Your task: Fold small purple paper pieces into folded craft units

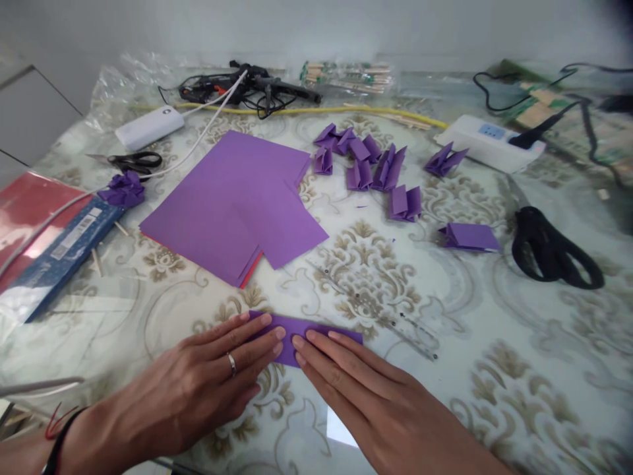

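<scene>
A folded strip of purple paper lies flat on the patterned table near the front. My left hand presses on its left part with the fingers stretched out, a ring on one of them. On the right part rest the straight, flat fingers of my right hand. Both hands are open, and they hide much of the strip. Behind them is a stack of purple paper sheets with a red edge showing underneath. Several small folded purple paper pieces stand in a group at the back right, and another folded piece lies nearer.
Large black-handled scissors lie on the right, smaller scissors at the left. A clear ruler is beyond my right hand. A white power strip, a white power bank and a black stand line the back.
</scene>
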Demonstrator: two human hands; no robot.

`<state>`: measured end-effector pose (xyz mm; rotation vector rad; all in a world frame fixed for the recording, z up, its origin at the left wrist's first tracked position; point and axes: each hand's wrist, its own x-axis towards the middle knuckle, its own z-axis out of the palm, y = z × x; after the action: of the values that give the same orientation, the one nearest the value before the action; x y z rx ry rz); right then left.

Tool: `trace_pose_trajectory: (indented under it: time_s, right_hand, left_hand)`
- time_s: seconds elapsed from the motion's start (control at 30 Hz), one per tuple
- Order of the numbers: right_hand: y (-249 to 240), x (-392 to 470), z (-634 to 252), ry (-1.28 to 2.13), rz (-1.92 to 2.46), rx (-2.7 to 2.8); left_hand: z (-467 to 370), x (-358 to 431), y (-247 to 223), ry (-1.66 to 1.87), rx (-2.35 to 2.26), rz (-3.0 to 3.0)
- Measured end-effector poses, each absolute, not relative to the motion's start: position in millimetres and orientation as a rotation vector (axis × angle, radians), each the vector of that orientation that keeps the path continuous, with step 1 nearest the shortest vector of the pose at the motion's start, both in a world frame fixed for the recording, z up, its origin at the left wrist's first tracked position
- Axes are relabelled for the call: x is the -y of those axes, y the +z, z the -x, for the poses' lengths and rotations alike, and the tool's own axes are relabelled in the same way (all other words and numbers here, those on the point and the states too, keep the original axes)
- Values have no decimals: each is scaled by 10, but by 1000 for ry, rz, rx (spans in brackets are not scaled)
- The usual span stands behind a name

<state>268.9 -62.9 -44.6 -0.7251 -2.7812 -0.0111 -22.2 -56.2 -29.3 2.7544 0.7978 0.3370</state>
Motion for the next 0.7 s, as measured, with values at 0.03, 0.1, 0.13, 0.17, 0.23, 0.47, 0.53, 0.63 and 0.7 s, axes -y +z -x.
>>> trace_pose_trajectory:
  time_s: [0.03,0.1,0.13,0.17,0.23,0.47,0.53,0.63,0.7]
  right_hand:
    - [-458,634,-2686,-15,716,2782]
    - [-476,640,-2685,-2,724,2789]
    - [-481,641,-2688,5,719,2789]
    - [-484,641,-2693,13,710,2789]
    - [-485,639,-2705,36,696,2795]
    - [-455,560,-2698,153,722,2835]
    - [-432,515,-2661,185,743,2836]
    - [-392,458,-2592,250,697,2865]
    - [-368,439,-2554,247,699,2837]
  left_hand:
    - [224,566,-296,333,-797,-2759]
    - [225,574,-301,321,-798,-2771]
    - [223,578,-303,318,-803,-2779]
    - [218,583,-304,314,-812,-2786]
    - [203,589,-302,318,-831,-2800]
    - [175,575,-297,392,-810,-2814]
    - [182,566,-307,408,-801,-2814]
    - [198,563,-331,416,-806,-2810]
    - [210,571,-353,394,-823,-2815]
